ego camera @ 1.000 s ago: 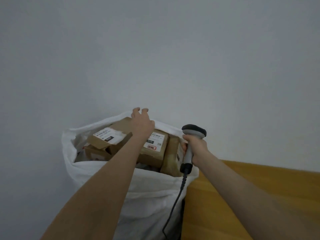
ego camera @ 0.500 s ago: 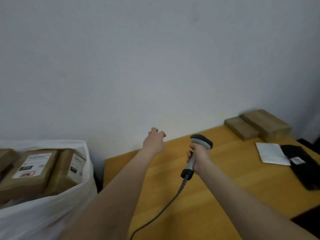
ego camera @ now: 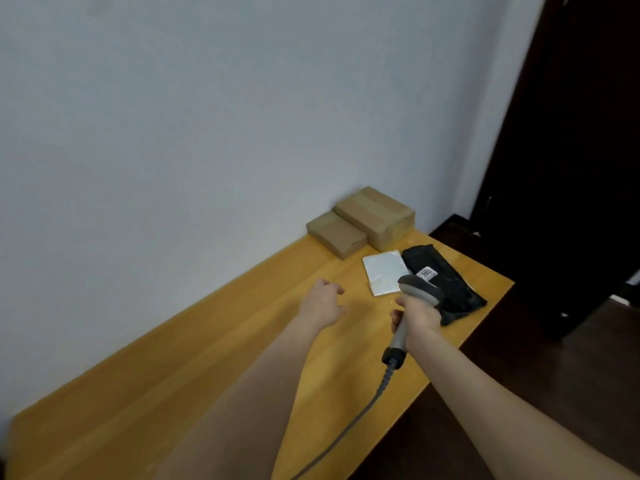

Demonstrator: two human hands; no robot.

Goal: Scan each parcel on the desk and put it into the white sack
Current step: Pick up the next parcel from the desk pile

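Several parcels lie at the far end of the wooden desk [ego camera: 214,358]: a small brown box [ego camera: 336,234] and a larger brown box [ego camera: 375,216] against the wall, a flat white packet [ego camera: 383,271], and a black bag parcel [ego camera: 450,282] with a white label. My right hand [ego camera: 417,311] grips a grey barcode scanner [ego camera: 412,299], its head just above the near edge of the white packet and black bag. My left hand [ego camera: 322,301] hovers empty over the desk, fingers loosely curled, left of the white packet. The white sack is out of view.
The scanner's grey cable [ego camera: 360,420] trails back across the desk toward me. A pale wall [ego camera: 207,133] runs along the desk's far side. A dark door [ego camera: 571,150] and dark floor [ego camera: 554,393] lie to the right of the desk edge.
The view has swung right, from the sack to the desk's far end. My left hand left the parcel in the sack and now reaches empty toward the remaining parcels; the scanner moved along.
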